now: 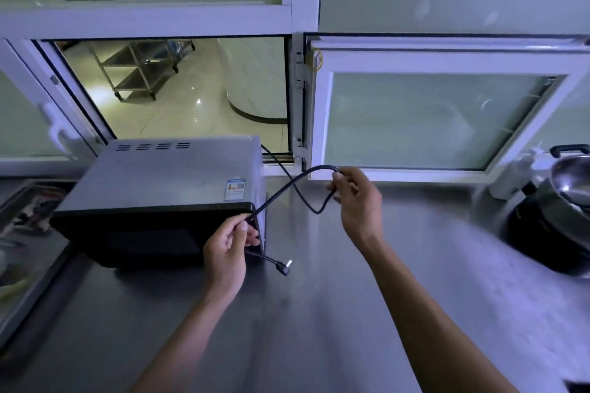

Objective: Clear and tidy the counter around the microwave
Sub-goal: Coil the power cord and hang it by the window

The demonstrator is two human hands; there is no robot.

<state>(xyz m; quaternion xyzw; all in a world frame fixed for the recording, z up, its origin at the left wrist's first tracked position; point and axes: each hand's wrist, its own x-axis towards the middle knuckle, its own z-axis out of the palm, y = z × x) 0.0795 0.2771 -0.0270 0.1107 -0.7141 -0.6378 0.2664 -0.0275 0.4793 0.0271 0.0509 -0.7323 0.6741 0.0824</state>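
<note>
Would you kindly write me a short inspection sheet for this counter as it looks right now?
Surface: steel counter, bare in front of the person.
Job's things: microwave at left, door closed.
Clutter: tray at far left, contents blurred; black pot with steel lid at far right.
Hands: left hand grips the cord; right hand pinches a loop of it.
Cables: black power cord runs from behind the microwave; plug hangs unplugged below the left hand.
Surroundings: open hatch window; steel racks in the room beyond.
</note>
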